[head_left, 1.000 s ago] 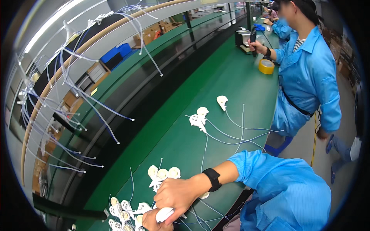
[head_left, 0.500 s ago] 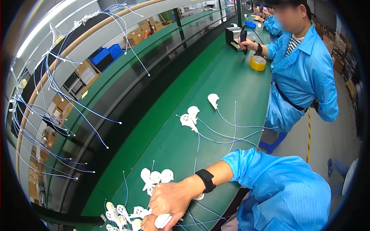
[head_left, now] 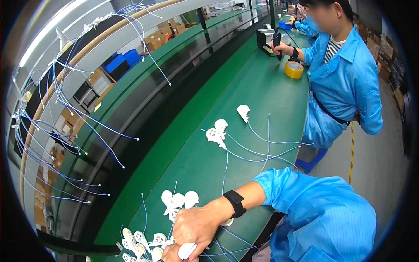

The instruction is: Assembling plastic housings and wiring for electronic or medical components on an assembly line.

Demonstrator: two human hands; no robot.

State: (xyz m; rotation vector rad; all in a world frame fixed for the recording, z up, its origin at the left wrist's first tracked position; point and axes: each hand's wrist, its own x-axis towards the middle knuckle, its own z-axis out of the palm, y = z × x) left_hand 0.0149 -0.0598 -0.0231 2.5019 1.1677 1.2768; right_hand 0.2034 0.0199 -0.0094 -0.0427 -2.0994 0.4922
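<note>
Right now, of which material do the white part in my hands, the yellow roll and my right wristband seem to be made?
White part: probably moulded plastic, smooth, evenly white. Yellow roll: likely plastic tape, somewhat glossy, strongly coloured. Black wristband: perhaps fabric, matte, bending around the wrist; weave too small to tell.

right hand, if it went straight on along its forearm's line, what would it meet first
Probably the white wheeled part lying just past the right hand on the green table, though depth is unclear.

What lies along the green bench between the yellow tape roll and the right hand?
White parts and their thin cables lie between the tape roll and the right hand, in the head view.
</note>
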